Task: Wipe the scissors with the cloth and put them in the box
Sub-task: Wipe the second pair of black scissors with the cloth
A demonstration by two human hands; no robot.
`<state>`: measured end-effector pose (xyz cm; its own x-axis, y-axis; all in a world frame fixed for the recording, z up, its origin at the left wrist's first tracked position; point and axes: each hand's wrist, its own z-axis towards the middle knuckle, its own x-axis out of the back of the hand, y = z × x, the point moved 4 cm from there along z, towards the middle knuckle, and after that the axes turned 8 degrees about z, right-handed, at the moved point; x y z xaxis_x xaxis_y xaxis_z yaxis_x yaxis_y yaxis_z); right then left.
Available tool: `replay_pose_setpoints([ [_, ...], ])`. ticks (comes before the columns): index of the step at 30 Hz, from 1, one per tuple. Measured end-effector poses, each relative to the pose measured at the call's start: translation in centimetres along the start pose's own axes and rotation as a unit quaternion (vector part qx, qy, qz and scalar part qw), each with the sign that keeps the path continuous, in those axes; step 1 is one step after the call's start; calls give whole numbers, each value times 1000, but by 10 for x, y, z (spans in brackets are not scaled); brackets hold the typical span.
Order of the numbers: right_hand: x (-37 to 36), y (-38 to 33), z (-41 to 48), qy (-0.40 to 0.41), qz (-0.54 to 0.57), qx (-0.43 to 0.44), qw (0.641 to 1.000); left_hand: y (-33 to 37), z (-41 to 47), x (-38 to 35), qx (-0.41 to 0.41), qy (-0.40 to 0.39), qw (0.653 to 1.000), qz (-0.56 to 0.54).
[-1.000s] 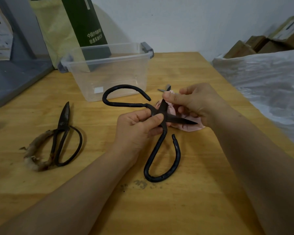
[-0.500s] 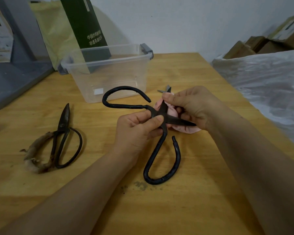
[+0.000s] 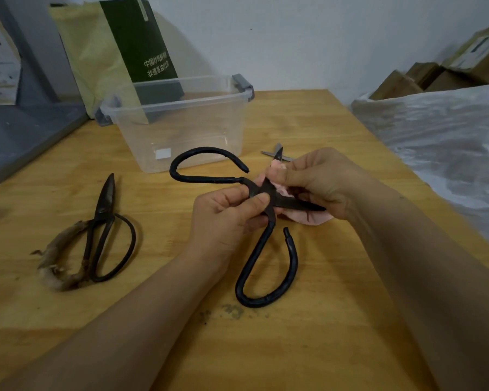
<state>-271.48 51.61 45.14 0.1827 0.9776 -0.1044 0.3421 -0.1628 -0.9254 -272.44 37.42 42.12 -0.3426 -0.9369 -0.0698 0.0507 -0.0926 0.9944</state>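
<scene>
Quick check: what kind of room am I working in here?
Probably a storeroom or workshop corner: a wooden worktable, stacked cardboard boxes at the right, and crinkled plastic sheeting beside the table.

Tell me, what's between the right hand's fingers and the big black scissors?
A pink cloth, pinched by the right hand against the big black scissors, seen in the head view.

Matt black metal scissors [image 3: 266,198], soft-looking pink cloth [image 3: 308,217], clear plastic box [image 3: 181,122].
</scene>
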Motion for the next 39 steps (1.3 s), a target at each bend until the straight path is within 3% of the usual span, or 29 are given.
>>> replay_pose_setpoints([
  [5, 7, -4, 8, 79, 48, 59, 994, 0, -1, -3, 1, -12, 1000, -1],
  [10, 1, -1, -2, -26, -72, -7, 997, -1, 0, 0, 9, 5, 1000, -6],
  [16, 6, -5, 3, 82, -29, 55, 995, -2, -1, -2, 11, 1, 1000, 10],
  [20, -5, -2, -5, 2, -119, 12, 993, 0, -2, -1, 9, 5, 1000, 0],
  [25, -1, -6, 2, 89, -69, 70, 991, 1, -3, -3, 9, 2, 1000, 2],
  [30, -7, -3, -10, -4, -108, 22, 994, -1, -2, 0, 15, 6, 1000, 0],
  [35, -2, -10, -6, 70, -39, 93, 992, -1, -3, -2, 11, -9, 1000, 15],
  [39, -7, -6, -16, -4, -92, 32, 995, -1, -3, 0, 7, -4, 1000, 8],
])
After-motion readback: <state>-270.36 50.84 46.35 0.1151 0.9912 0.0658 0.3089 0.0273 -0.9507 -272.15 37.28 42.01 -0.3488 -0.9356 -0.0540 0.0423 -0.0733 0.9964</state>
